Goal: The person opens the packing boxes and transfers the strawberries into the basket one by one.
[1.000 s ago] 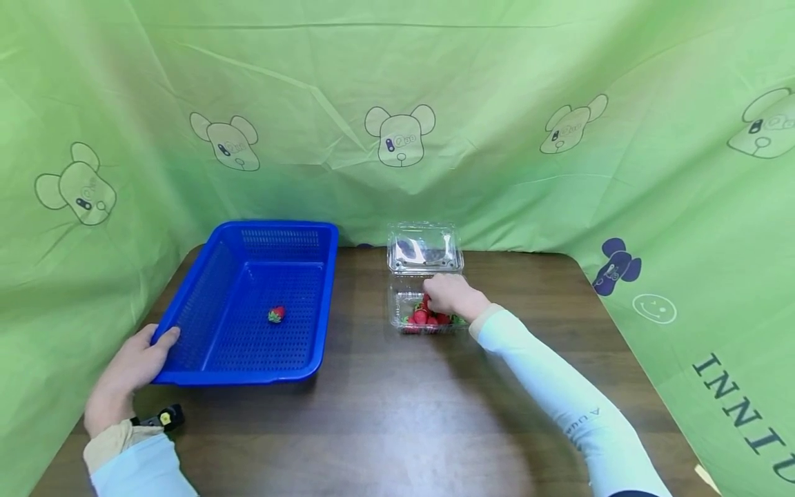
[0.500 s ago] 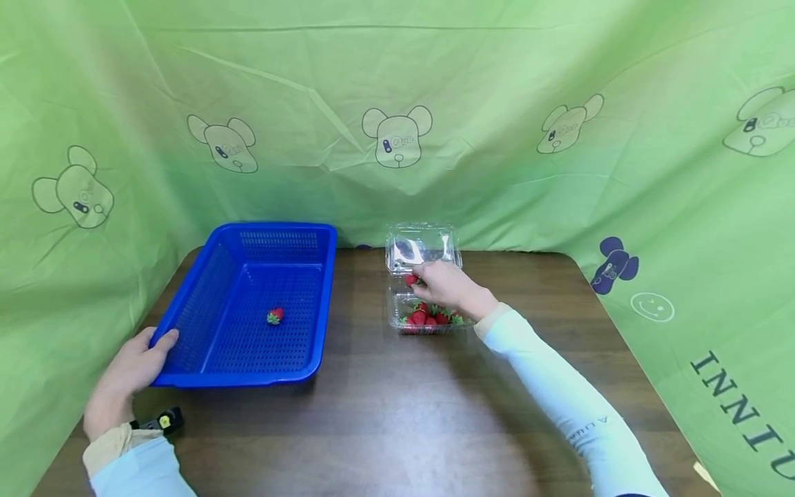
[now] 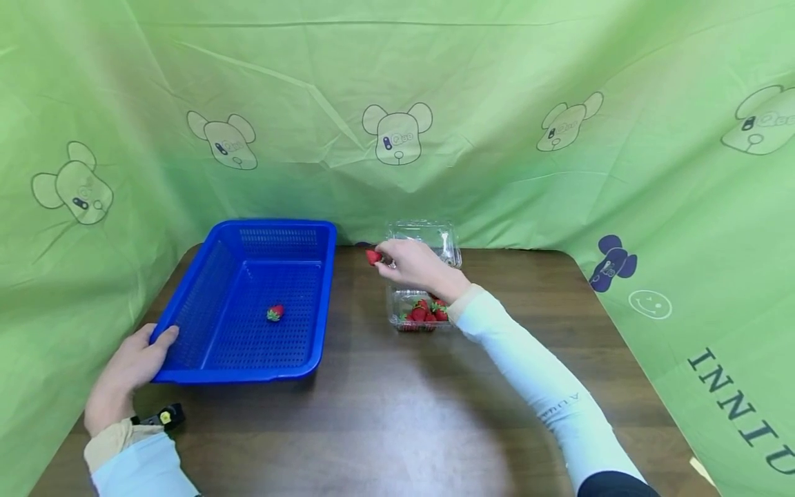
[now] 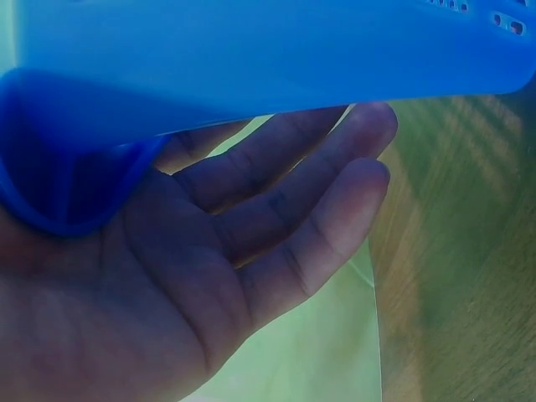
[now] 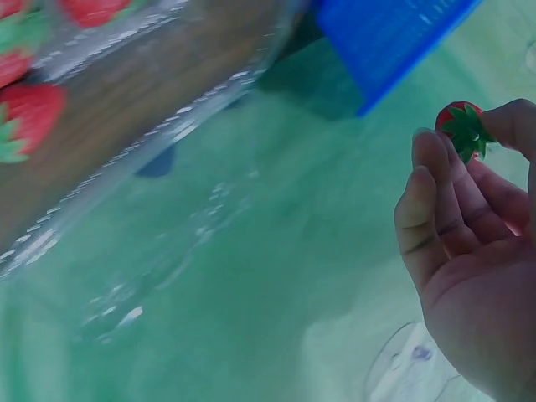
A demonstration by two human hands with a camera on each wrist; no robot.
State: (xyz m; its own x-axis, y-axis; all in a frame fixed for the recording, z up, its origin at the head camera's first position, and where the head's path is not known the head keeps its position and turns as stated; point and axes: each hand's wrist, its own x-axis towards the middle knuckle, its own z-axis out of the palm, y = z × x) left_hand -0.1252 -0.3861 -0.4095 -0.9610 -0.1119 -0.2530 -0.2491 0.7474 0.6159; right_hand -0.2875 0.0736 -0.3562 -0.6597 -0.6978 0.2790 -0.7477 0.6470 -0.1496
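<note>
Well, your right hand (image 3: 413,264) pinches a strawberry (image 3: 373,257) mid-frame, probably light and soft, so hold its leafy end; your left hand (image 3: 133,359), lower left, grips the blue basket (image 3: 248,376).

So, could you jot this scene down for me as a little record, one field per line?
Left hand: holds the basket at its near left corner
Right hand: pinches a strawberry in the air
Basket: blue, another strawberry inside
Box: clear, lid open, more strawberries inside
Table: brown
Backdrop: green cloth with printed animal heads
</note>
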